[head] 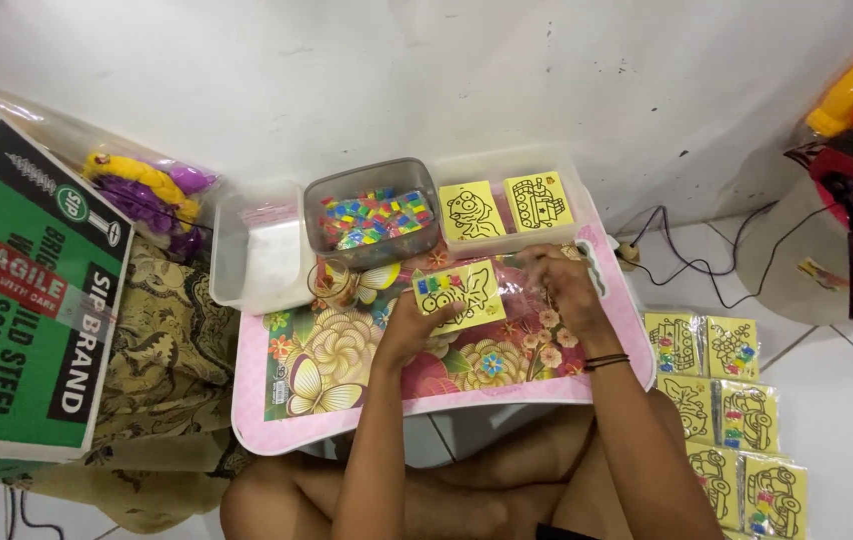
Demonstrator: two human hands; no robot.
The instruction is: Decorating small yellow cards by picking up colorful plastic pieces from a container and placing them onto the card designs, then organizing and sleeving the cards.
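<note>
Head view, looking straight down onto a small pink table (277, 425) with a flowered top, knees folded beneath at 6 o'clock.

Left hand (409, 328) closed on a yellow picture card (459, 292), pinching its lower left corner near the table's middle. Card carrying a black line drawing and a row of small coloured pieces along its upper edge, lying partly inside a clear plastic sleeve (519, 290). Right hand (559, 285) at 3 o'clock of the card, fingers curled over the sleeve's far end; grip on the film looks narrow, though exactly what the fingertips pinch cannot be told.

At 12 o'clock of the card, a grey tub of coloured pieces (374, 215); just right of it, a white tray (527, 160) holding two more yellow cards. Empty-looking white tub (252, 250) at 10 o'clock, a small glass (332, 280) touching the table edge of it. Stack of packed cards (727, 420) on the floor at 4 o'clock, well apart from the table. Green carton (32, 290) at 9 o'clock.

Likely trouble, judged from this: sleeve buckling or tearing at its mouth if pulled askew against the card's corner; coloured pieces sliding off the card's top edge if tilted; glass knocked over by the left forearm, sitting so near; card creased by too hard a pinch at one corner.
</note>
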